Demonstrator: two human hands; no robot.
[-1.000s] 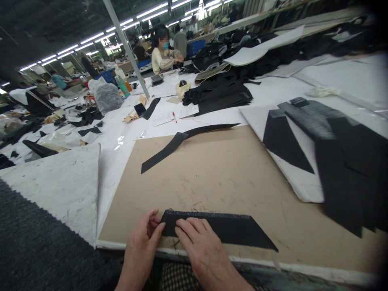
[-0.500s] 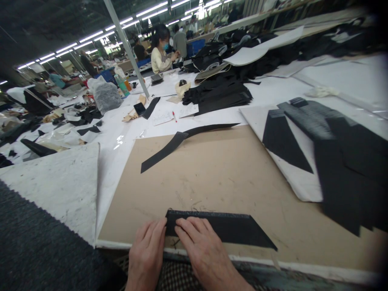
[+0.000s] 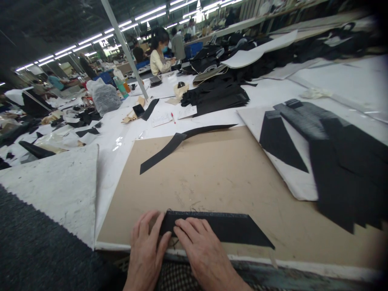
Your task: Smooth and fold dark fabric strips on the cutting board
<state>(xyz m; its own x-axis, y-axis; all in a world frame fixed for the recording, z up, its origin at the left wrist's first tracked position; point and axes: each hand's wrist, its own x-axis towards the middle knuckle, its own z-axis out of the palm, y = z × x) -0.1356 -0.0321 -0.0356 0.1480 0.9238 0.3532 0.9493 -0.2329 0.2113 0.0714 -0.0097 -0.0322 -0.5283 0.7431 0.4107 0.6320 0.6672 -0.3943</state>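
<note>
The black fabric piece lies flat at the near edge of a tan cardboard sheet, a long matte strip with a square left end and a right end cut to a slanted point; loose threads fray along its far edge. The left hand rests at the strip's left end, fingers spread and loosely curled against the cloth, not clamped round it. The right hand lies palm down on the strip just beside it, fingers extended flat and pressing on the fabric, gripping nothing. Farther up the scuffed cardboard sits a narrow curved black strip, bent like a shallow boomerang. To the right, dark wedge-shaped fabric cuts overlap on a white sheet. To the near left lies a speckled white triangular panel over coarse dark grey cloth.
</note>
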